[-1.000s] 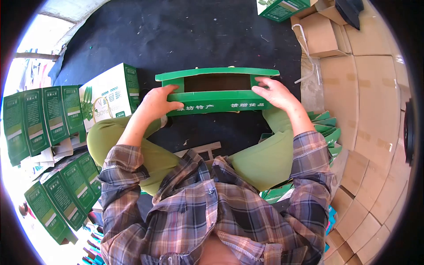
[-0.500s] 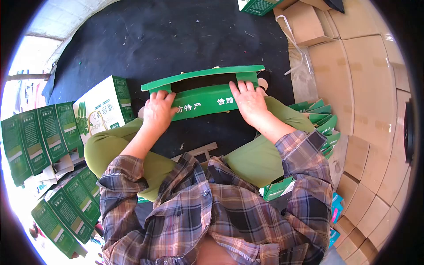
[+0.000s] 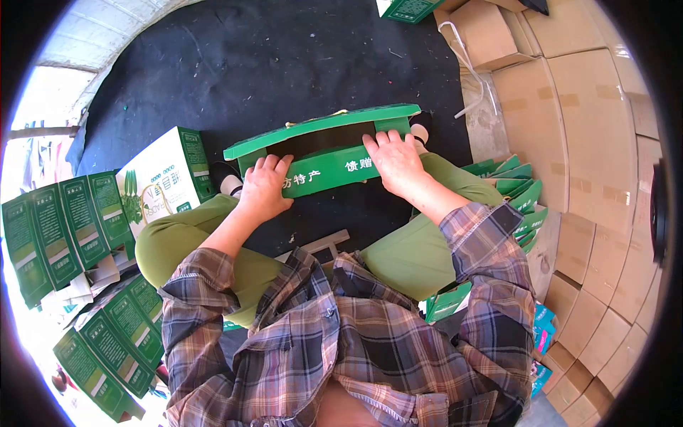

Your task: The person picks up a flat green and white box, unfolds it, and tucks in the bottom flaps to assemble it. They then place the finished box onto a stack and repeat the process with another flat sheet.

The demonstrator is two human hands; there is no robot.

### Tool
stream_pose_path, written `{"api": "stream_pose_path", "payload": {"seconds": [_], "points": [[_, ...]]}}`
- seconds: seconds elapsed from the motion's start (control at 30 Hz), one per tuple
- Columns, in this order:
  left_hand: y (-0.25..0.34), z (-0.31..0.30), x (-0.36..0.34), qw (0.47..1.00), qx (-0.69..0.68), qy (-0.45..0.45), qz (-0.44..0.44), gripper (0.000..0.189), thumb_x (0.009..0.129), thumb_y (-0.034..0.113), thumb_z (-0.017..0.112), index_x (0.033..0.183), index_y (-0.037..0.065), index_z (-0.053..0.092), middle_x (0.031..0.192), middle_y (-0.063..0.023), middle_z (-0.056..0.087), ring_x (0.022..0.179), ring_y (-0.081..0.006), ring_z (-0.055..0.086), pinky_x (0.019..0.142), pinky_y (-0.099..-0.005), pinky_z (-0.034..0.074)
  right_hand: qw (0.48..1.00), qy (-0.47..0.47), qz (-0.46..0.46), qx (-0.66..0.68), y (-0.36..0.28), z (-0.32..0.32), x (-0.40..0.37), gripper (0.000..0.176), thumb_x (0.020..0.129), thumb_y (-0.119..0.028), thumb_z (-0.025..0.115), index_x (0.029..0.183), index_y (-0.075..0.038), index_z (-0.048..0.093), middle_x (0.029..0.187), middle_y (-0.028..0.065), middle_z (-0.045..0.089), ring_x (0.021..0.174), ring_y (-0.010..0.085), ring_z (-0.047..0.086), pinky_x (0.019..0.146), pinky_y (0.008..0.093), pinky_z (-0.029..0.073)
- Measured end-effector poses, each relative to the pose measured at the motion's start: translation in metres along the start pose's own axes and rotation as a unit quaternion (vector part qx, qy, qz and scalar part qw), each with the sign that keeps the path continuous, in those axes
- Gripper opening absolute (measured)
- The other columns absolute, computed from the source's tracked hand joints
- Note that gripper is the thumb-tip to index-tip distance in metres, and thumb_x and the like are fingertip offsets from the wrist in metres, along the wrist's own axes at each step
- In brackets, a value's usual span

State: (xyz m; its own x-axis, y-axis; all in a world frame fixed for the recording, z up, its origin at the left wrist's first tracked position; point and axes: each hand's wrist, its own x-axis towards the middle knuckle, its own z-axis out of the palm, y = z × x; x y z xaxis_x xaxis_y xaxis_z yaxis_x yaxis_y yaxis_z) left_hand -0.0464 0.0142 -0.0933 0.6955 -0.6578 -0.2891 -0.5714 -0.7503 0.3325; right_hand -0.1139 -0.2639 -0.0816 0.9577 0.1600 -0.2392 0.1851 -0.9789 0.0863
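A green cardboard gift box (image 3: pixel 330 169) with white lettering stands between my knees, its top open and a dark inside showing. Its long lid flap (image 3: pixel 320 130) is raised along the far side, with a small pale cord piece near its top edge. My left hand (image 3: pixel 265 191) grips the near wall at the left end, fingers hooked over the rim. At the right end, my right hand (image 3: pixel 395 164) holds the same wall in a like way, fingertips inside the opening. The thumbs are partly hidden.
A white and green box (image 3: pixel 158 181) stands left of my knee, beside rows of green boxes (image 3: pixel 57 231). Folded green cartons (image 3: pixel 523 192) lie at the right. Brown cardboard boxes (image 3: pixel 594 121) are stacked along the right side. Black sheeting (image 3: pixel 277 57) covers the floor.
The box has tilted slightly, its far flap now higher at the right and lower at the left. My left hand has shifted a little right and down along the rim; both hands keep hold.
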Motion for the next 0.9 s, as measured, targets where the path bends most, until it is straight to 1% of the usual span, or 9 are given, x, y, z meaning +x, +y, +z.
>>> {"api": "stream_pose_path", "payload": {"seconds": [0.1,0.17,0.4,0.47,0.6,0.73,0.77,0.87,0.9], "points": [[-0.009,0.004,0.002,0.999,-0.033,0.005,0.021,0.089,0.056,0.021,0.083,0.136,0.01,0.043,0.114,-0.0148,0.053,0.111,-0.0349,0.051,0.092,-0.0449,0.046,1.0,-0.016,-0.004,0.005,0.0,-0.001,0.002,0.051,0.078,-0.008,0.061,0.128,-0.009,0.052,0.109,0.0074,0.058,0.106,0.0233,0.053,0.083,0.0443,0.039],[-0.012,0.005,0.003,0.998,-0.059,0.009,0.034,0.091,0.056,0.021,0.082,0.137,0.011,0.043,0.112,-0.0147,0.053,0.11,-0.0347,0.052,0.092,-0.0442,0.045,0.998,-0.04,0.001,0.038,0.001,-0.003,0.003,0.069,0.069,0.002,0.063,0.136,-0.007,0.047,0.111,0.0107,0.056,0.109,0.0268,0.05,0.086,0.0415,0.038],[-0.013,0.003,0.001,0.997,-0.071,0.014,0.029,0.088,0.056,0.021,0.08,0.137,0.013,0.045,0.108,-0.014,0.054,0.107,-0.0339,0.055,0.089,-0.0441,0.046,0.998,-0.015,-0.015,0.059,0.003,0.001,0.004,0.069,0.07,0.004,0.059,0.137,-0.008,0.046,0.113,0.0108,0.055,0.111,0.0273,0.05,0.089,0.0424,0.038],[-0.016,0.005,0.0,0.994,-0.1,0.0,0.052,0.092,0.056,0.021,0.08,0.139,0.015,0.042,0.109,-0.016,0.054,0.105,-0.036,0.055,0.091,-0.0452,0.046,0.999,-0.001,-0.027,0.036,0.002,0.0,0.003,0.06,0.076,-0.003,0.059,0.135,-0.008,0.048,0.111,0.0101,0.057,0.111,0.0258,0.051,0.088,0.0457,0.039],[-0.018,0.007,0.0,0.995,-0.09,0.015,0.05,0.09,0.056,0.021,0.08,0.138,0.014,0.044,0.106,-0.0145,0.055,0.105,-0.0343,0.056,0.088,-0.0447,0.047,0.999,-0.006,-0.017,0.043,0.0,-0.001,0.004,0.07,0.069,0.002,0.061,0.137,-0.009,0.046,0.119,0.011,0.055,0.115,0.0279,0.05,0.094,0.0449,0.039],[-0.003,0.008,-0.006,0.997,-0.018,0.077,0.028,0.088,0.06,0.02,0.079,0.14,0.014,0.042,0.109,-0.0142,0.055,0.112,-0.0339,0.052,0.099,-0.0486,0.04,0.999,0.009,-0.012,0.048,-0.001,0.005,0.006,0.083,0.063,-0.008,0.078,0.138,-0.01,0.044,0.126,0.0103,0.052,0.12,0.0279,0.047,0.097,0.0467,0.039],[0.002,0.009,-0.011,0.996,-0.009,0.084,0.006,0.089,0.063,0.019,0.079,0.142,0.015,0.04,0.116,-0.0126,0.054,0.116,-0.0323,0.049,0.104,-0.0541,0.034,0.999,-0.011,-0.006,0.052,0.0,0.006,0.007,0.085,0.063,-0.01,0.081,0.139,-0.01,0.043,0.128,0.01,0.05,0.122,0.0278,0.046,0.099,0.0474,0.038],[0.012,0.012,-0.023,0.989,0.098,0.11,-0.022,0.094,0.061,0.019,0.083,0.144,0.017,0.037,0.127,-0.0115,0.048,0.121,-0.0314,0.045,0.102,-0.0572,0.035,0.998,0.007,-0.011,0.06,-0.002,0.001,0.006,0.062,0.075,-0.001,0.06,0.135,-0.008,0.048,0.124,0.0122,0.054,0.116,0.0282,0.05,0.095,0.049,0.038],[0.013,0.014,-0.024,0.985,0.133,0.101,-0.043,0.096,0.062,0.016,0.083,0.145,0.019,0.035,0.133,-0.0096,0.045,0.123,-0.0296,0.043,0.1,-0.0596,0.035,0.998,0.006,-0.015,0.061,-0.002,0.002,0.007,0.062,0.075,-0.001,0.06,0.135,-0.008,0.048,0.124,0.0122,0.054,0.116,0.0282,0.05,0.095,0.049,0.038]]}}
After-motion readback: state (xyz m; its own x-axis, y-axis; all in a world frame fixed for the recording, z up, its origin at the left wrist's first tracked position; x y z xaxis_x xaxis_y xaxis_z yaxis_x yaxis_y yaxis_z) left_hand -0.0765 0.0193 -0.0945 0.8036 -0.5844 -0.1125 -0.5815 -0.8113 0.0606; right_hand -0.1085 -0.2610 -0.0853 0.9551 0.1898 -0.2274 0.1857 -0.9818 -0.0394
